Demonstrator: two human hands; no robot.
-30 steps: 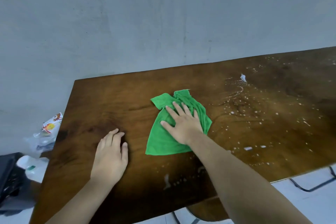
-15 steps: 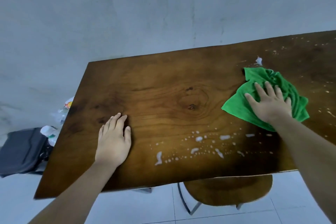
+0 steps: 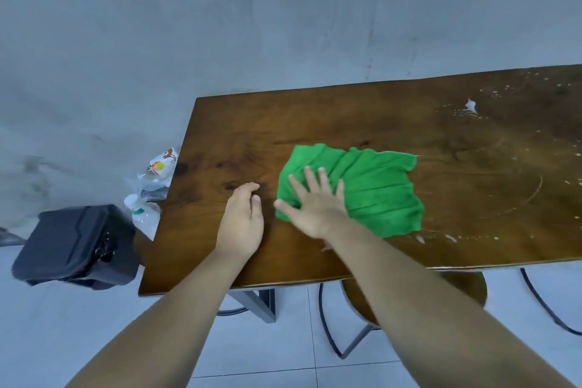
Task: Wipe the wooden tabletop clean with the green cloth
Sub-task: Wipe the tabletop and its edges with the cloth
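Only right hand (image 3: 315, 208) flat on green cloth (image 3: 371, 192)

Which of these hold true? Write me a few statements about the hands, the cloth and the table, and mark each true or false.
1. The right hand lies flat on the green cloth. True.
2. The left hand holds the cloth. False: it rests on the bare table beside it.
3. White specks remain on the far right of the table. True.
4. The cloth hangs over the table's near edge. False: it lies wholly on top.
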